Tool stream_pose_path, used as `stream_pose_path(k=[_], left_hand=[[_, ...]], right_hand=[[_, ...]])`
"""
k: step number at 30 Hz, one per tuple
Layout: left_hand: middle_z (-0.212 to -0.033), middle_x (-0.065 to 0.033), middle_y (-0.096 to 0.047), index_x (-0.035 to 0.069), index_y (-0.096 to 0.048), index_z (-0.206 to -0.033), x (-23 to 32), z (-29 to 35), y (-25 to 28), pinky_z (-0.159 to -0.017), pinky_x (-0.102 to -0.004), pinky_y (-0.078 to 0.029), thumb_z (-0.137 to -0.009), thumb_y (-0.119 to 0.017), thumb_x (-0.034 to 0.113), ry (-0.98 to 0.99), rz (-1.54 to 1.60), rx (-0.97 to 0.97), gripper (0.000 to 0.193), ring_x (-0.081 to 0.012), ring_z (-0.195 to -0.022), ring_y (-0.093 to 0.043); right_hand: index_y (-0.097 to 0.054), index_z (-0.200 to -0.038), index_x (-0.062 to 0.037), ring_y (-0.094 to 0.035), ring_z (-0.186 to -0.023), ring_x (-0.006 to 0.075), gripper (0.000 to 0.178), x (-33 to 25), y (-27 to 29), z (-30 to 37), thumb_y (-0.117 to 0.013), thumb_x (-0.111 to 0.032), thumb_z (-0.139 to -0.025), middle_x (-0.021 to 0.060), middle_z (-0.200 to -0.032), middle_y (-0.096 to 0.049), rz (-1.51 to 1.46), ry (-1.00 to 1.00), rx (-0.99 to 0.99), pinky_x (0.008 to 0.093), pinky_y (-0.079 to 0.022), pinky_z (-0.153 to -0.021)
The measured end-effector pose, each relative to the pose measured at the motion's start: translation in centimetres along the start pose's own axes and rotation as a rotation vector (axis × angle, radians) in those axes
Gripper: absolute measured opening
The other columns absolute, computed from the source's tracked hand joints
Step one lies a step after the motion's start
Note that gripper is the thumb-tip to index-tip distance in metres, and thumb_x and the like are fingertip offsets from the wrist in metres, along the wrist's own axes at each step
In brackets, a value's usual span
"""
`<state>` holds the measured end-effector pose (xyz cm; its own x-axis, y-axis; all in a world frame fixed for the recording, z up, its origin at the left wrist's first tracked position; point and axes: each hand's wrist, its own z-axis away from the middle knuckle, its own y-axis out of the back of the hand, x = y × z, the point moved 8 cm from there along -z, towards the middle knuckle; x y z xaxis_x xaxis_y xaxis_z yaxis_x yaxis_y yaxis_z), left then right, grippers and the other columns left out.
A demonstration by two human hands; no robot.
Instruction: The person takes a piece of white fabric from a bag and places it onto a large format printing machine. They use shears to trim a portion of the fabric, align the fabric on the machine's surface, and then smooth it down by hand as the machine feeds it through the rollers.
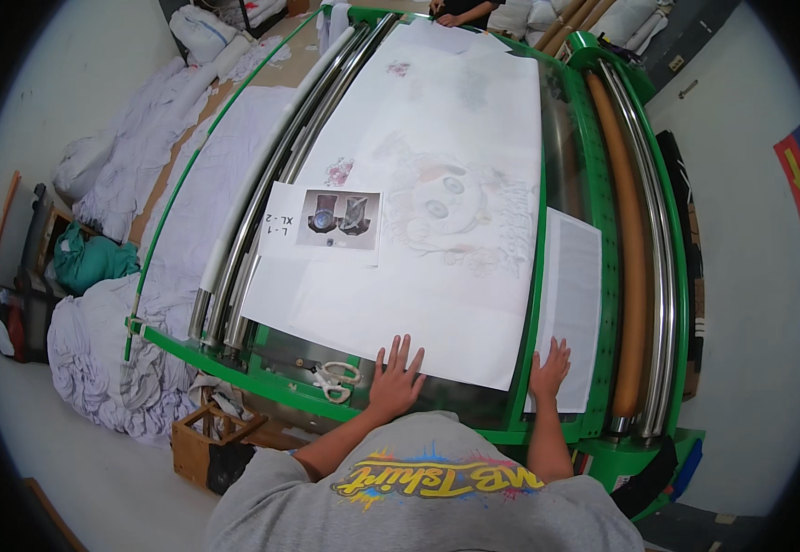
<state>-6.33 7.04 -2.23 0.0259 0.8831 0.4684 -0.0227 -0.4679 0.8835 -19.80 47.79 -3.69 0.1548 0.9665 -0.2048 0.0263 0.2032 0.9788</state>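
A large white sheet (354, 294) with a faint, pale printed cartoon figure (451, 207) lies across the bed of a green machine. My left hand (396, 379) rests open, fingers spread, on the near edge of this sheet. To the right, my right hand (549, 370) lies with fingers stretched out at the left edge of a smaller white sheet (573, 304). Neither hand holds anything. A paper with a dark printed picture (337, 218) lies on the left part of the large sheet. Scissors with white-wrapped handles (336, 381) lie left of my left hand.
Steel rollers (234, 267) run along the machine's left, a brown roller (622, 248) along its right. Another person's hand (449, 18) is at the far end. White fabric heaps (110, 354), a green bundle (92, 258) and a wooden stool (196, 451) stand left.
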Motion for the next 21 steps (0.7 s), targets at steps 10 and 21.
stream_pose_path(k=[10,21], left_hand=[[-0.187,-0.0210,-0.022,0.018,-0.049,-0.171,-0.5,-0.1,-0.5,-0.135,-0.0666,-0.015,-0.111,-0.061,0.043,-0.009,0.017,-0.011,0.066,-0.0376,-0.174,-0.017],[-0.186,-0.0256,-0.021,0.013,-0.047,-0.172,0.3,-0.3,-1.2,-0.133,-0.0687,-0.014,-0.112,-0.061,0.042,-0.044,-0.078,-0.032,0.068,-0.0436,-0.174,-0.016]], right_hand=[[-0.059,-0.154,0.0011,-0.042,-0.156,0.0499,0.052,-2.2,-0.4,-1.3,-0.068,-0.025,-0.109,0.0295,-0.166,-0.046,-0.155,-0.016,0.199,0.0564,-0.035,-0.131],[-0.057,-0.156,-0.0027,-0.039,-0.159,0.0484,0.055,-0.9,-0.6,-2.0,-0.068,-0.032,-0.111,0.0272,-0.167,-0.046,-0.123,-0.035,0.222,0.0595,-0.034,-0.131]])
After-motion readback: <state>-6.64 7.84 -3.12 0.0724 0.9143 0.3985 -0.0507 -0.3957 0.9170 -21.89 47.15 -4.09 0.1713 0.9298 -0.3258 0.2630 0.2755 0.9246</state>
